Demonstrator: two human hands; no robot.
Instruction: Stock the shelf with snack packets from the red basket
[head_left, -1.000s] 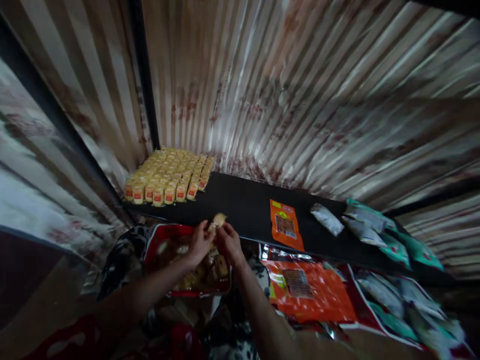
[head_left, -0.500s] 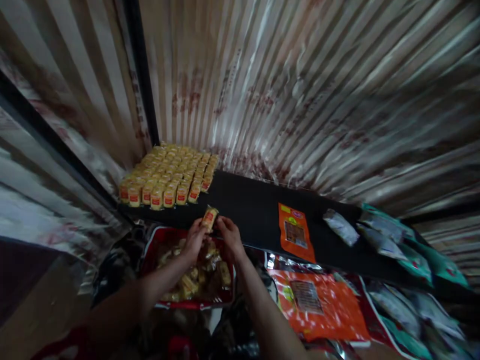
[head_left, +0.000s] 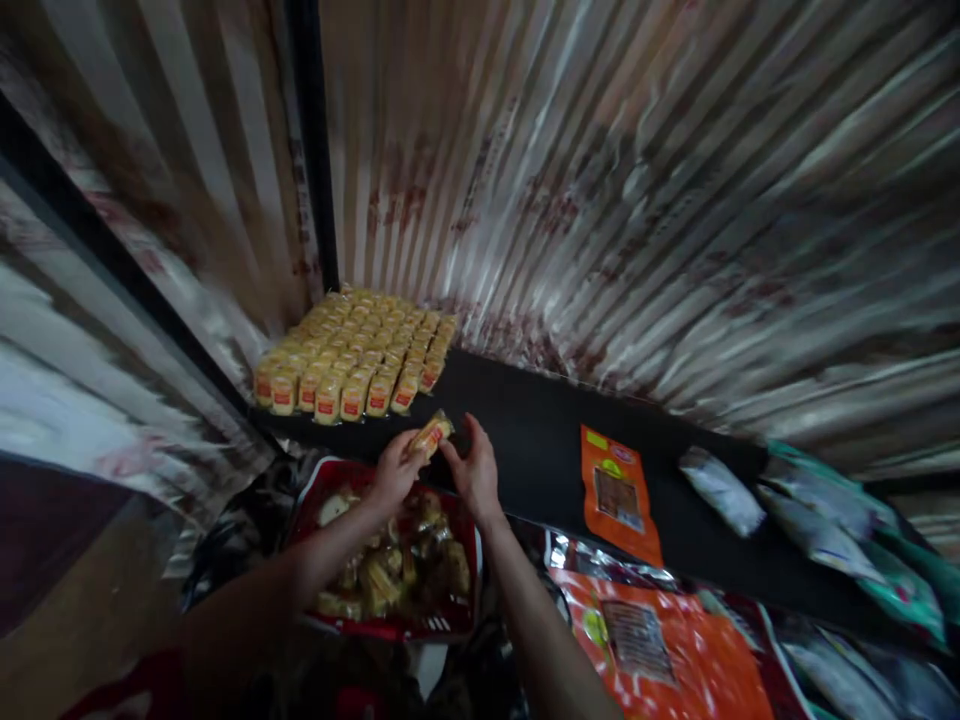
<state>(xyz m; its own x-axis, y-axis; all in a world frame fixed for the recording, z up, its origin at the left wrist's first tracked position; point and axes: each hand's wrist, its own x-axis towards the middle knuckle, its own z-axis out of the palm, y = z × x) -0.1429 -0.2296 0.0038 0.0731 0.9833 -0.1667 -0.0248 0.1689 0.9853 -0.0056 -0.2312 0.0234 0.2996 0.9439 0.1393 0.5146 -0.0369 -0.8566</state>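
Note:
My left hand (head_left: 397,468) grips a small yellow snack packet (head_left: 433,434) with a red label, held tilted above the front edge of the black shelf. Close to the packet's right side is my right hand (head_left: 475,463), its thumb and fingers apart. Whether the right thumb touches the packet, I cannot tell. Below both hands sits a red basket (head_left: 480,560) with several similar yellow packets (head_left: 382,580) lying loose in it. Upright rows of the same packets (head_left: 352,350) stand on the shelf's left end.
Along the black shelf (head_left: 517,400) lie an orange pouch (head_left: 619,495), a silver-white packet (head_left: 721,490) and several green and white packets (head_left: 847,525). Larger orange packages (head_left: 675,650) are below its front edge. Corrugated sheeting (head_left: 525,200) rises behind, with a dark post (head_left: 311,150) at left.
The packet has tipped over towards the right in my left hand. My right hand's fingers have spread away from it. The view has shifted slightly, moving the scene rightwards.

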